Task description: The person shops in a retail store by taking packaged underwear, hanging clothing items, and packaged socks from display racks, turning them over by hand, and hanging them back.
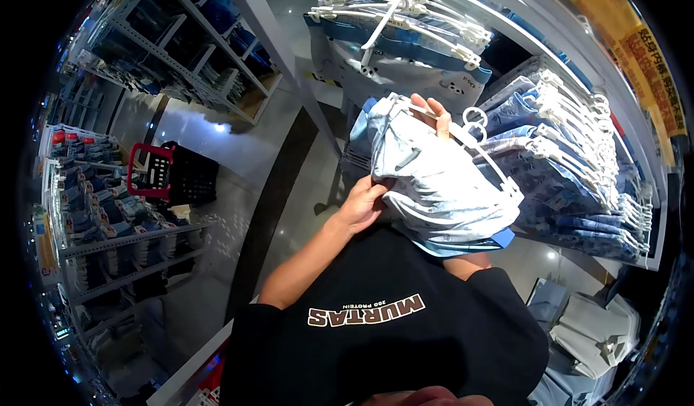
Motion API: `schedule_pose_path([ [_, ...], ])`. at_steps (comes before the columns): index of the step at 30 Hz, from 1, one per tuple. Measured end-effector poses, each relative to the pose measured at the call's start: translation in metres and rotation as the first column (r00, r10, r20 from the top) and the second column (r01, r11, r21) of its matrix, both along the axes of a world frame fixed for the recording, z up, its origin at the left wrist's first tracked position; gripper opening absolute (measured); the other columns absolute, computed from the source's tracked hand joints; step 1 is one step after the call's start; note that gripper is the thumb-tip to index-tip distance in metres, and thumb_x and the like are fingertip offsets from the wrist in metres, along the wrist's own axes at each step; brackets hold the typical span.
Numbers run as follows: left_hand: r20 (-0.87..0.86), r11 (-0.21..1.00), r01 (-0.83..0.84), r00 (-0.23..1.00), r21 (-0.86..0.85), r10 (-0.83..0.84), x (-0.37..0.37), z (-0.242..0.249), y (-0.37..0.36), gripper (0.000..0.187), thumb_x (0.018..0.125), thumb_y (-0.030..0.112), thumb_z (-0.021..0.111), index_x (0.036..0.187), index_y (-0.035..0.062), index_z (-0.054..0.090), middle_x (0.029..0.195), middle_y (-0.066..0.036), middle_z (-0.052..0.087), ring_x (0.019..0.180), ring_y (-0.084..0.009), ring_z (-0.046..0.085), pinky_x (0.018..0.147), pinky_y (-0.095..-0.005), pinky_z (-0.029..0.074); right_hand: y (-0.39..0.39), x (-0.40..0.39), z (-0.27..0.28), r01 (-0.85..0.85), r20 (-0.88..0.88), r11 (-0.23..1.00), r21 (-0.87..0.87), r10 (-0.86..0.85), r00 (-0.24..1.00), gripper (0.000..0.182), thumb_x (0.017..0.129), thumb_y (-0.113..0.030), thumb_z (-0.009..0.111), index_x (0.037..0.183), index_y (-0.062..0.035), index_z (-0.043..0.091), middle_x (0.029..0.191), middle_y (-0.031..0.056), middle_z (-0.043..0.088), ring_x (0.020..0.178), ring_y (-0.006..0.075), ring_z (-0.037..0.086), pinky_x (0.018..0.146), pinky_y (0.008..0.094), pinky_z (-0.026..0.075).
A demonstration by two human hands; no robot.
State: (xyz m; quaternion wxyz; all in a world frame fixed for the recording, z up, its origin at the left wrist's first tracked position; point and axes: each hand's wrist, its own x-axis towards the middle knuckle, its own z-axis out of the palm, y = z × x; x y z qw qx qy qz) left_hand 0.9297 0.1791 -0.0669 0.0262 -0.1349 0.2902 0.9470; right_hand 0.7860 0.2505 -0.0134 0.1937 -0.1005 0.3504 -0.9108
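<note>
Shop floor (pixel 238 167), pale and glossy, is crossed by a dark band (pixel 285 161). Nearest, a black shirt (pixel 434 305) is worn. Before the chest, clear of any shelf, a pale blue garment (pixel 441 196) is held up. At its left edge the cloth is pinched between thumb and fingers of the left hand (pixel 363 202). Of the right hand (pixel 435 115) only bent fingers are shown, at the top edge beside a white hanger (pixel 483 153); the forearm is covered by the cloth, and whether anything is gripped there cannot be told.

The step in hand is judged to be the handling of the garment at its hanger. For the next move, steady support along the top edge seems called for, so that the cloth is not bunched.

Just beyond, panda-print clothes (pixel 412 80) and blue clothes (pixel 560 138) are hung from a rack (pixel 285 66). Farther left, a black basket (pixel 191 174) is seen near stocked shelves (pixel 123 240).
</note>
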Motion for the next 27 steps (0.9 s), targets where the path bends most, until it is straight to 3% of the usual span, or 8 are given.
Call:
schedule_pose_path([
  [8,0.169,0.991,-0.134,0.977,-0.006,0.134,0.013,0.01,0.001,0.049,0.103,0.036,0.044,0.123,-0.0069,0.055,0.118,-0.013,0.064,0.106,-0.0186,0.063,0.094,-0.0309,0.048,0.005,-0.008,-0.014,0.092,-0.13,0.989,0.118,-0.077,0.989,0.043,0.105,-0.037,0.034,0.125,-0.0052,0.053,0.129,0.0191,0.056,0.112,0.0273,0.059,0.096,0.0414,0.051],
  [13,0.104,0.978,-0.177,0.976,-0.108,0.189,0.018,0.002,0.001,0.044,0.103,0.032,0.045,0.122,-0.0056,0.056,0.116,-0.012,0.064,0.104,-0.0158,0.062,0.092,-0.0287,0.048,0.006,-0.005,0.001,0.01,-0.183,0.988,0.153,0.018,0.983,0.038,0.104,-0.033,0.04,0.12,-0.0021,0.053,0.128,0.0188,0.056,0.111,0.0256,0.06,0.097,0.0377,0.05],
  [15,0.086,0.963,-0.209,0.97,-0.168,0.226,0.019,0.003,0.001,0.039,0.102,0.027,0.048,0.122,-0.0048,0.056,0.114,-0.011,0.065,0.103,-0.0145,0.062,0.091,-0.0285,0.048,0.001,-0.002,0.002,0.162,-0.32,0.956,0.246,-0.077,0.944,0.034,0.103,-0.031,0.043,0.112,-0.0006,0.056,0.126,0.0184,0.058,0.11,0.0259,0.06,0.096,0.0374,0.048],
  [16,0.095,0.956,-0.198,0.97,-0.218,0.222,0.02,0.003,-0.001,0.037,0.101,0.025,0.051,0.122,-0.0045,0.056,0.113,-0.011,0.065,0.103,-0.0139,0.062,0.091,-0.0282,0.048,0.0,0.0,0.003,0.241,-0.391,0.929,0.282,-0.118,0.913,0.033,0.103,-0.03,0.045,0.108,0.0001,0.058,0.126,0.0182,0.058,0.109,0.0261,0.06,0.096,0.0373,0.048],
  [17,0.104,0.946,-0.185,0.97,-0.267,0.219,0.022,0.0,-0.005,0.035,0.1,0.022,0.053,0.123,-0.0042,0.056,0.112,-0.01,0.065,0.102,-0.0134,0.061,0.09,-0.0279,0.048,0.007,-0.001,0.02,0.55,-0.765,0.727,0.412,-0.053,0.642,0.019,0.096,-0.019,0.057,0.091,-0.0017,0.061,0.105,0.013,0.067,0.103,0.0254,0.062,0.093,0.0386,0.047],
  [20,0.136,0.878,-0.205,0.948,-0.432,0.288,0.027,-0.018,-0.013,0.043,0.093,0.015,0.064,0.129,-0.0044,0.05,0.122,-0.014,0.058,0.106,-0.0159,0.059,0.086,-0.0278,0.05,0.011,-0.003,0.043,0.672,-0.935,0.682,0.288,0.049,0.351,0.016,0.08,-0.009,0.074,0.074,-0.003,0.061,0.08,0.0079,0.065,0.091,0.029,0.061,0.091,0.0426,0.045],
  [22,0.149,0.721,-0.217,0.901,-0.658,0.407,0.029,-0.022,-0.017,0.049,0.091,0.015,0.066,0.132,-0.004,0.047,0.129,-0.016,0.053,0.108,-0.0179,0.058,0.086,-0.0287,0.051,0.012,-0.006,0.047,0.708,-0.952,0.65,0.276,0.082,0.295,0.019,0.076,-0.01,0.077,0.07,-0.0035,0.06,0.07,0.0064,0.058,0.081,0.0281,0.059,0.094,0.0489,0.043],
  [27,0.018,0.594,-0.28,0.896,-0.754,0.444,0.036,-0.002,-0.033,0.04,0.093,0.018,0.063,0.126,-0.0034,0.055,0.132,-0.014,0.053,0.111,-0.0197,0.057,0.096,-0.0324,0.045,0.019,-0.015,0.046,0.743,-0.918,0.54,0.396,0.227,0.325,0.014,0.081,-0.015,0.074,0.079,-0.0047,0.064,0.071,0.007,0.059,0.077,0.0275,0.059,0.099,0.0505,0.041],
])
